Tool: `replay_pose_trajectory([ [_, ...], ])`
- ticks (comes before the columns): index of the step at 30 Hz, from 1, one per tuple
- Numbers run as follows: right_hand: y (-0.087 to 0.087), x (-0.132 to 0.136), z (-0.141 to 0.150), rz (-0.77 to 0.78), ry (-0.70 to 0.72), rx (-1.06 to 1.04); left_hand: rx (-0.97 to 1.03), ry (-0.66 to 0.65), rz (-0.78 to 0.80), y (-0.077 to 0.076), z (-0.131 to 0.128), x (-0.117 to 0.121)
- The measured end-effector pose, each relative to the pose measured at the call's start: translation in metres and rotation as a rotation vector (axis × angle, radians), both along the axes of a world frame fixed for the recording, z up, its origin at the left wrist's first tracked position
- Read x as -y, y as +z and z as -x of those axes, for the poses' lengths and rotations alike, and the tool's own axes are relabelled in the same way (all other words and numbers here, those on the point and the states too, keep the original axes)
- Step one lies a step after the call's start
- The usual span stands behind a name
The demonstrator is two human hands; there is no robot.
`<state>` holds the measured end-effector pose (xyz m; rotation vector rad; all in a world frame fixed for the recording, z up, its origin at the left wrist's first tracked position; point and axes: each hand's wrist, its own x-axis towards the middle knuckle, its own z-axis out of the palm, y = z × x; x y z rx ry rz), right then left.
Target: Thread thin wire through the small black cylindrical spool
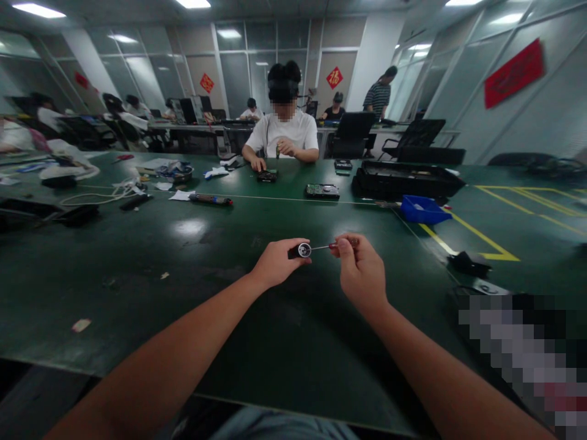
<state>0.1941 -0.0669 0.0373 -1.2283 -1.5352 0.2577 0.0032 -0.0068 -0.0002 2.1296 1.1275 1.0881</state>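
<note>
My left hand [277, 263] is closed around a small black cylinder [300, 250] with a silvery ring at its round end, which faces to the right and toward me. Its inner parts are too small to make out. In my right hand [362, 269] is a screwdriver [337, 245] with a reddish handle, pinched between thumb and fingers. The thin metal shaft points left, and its tip is at the ringed end of the cylinder. Both hands are above the green table [257, 342].
Across the table a person in a white shirt [293, 131] works on a small device. A hard drive [322, 191], a black tray [403, 180] and a blue bin [424, 209] lie ahead. An electric screwdriver [211, 200] rests left of centre. Cables and clutter fill the far left.
</note>
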Motion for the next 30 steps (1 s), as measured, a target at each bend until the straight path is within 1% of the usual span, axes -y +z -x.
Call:
replay_pose_trajectory([
  [6,0.0059,0.0018,-0.0021,-0.018,-0.111,0.194,-0.02,-0.037,-0.036,0.0001,0.0013,-0.0002],
  [12,0.0064,0.0032,-0.0022,-0.068,-0.106,0.24,-0.039,-0.023,-0.022,-0.0002,0.001,-0.0002],
  [16,0.0055,0.003,-0.0043,-0.065,-0.098,0.267,-0.034,-0.024,-0.02,-0.0006,0.0009,0.0],
  [19,0.0051,0.0032,-0.0052,-0.083,-0.038,0.291,-0.034,-0.022,-0.018,-0.0006,0.0016,-0.0002],
  [24,0.0055,0.0041,-0.0047,-0.148,0.148,0.333,-0.013,-0.025,-0.031,-0.0011,0.002,-0.0013],
  [26,0.0068,0.0044,-0.0043,-0.138,0.165,0.328,-0.011,-0.03,-0.027,-0.0014,0.0015,-0.0015],
  [30,0.0091,0.0051,-0.0039,-0.096,0.139,0.314,-0.018,-0.024,-0.009,-0.0014,0.0005,-0.0012],
])
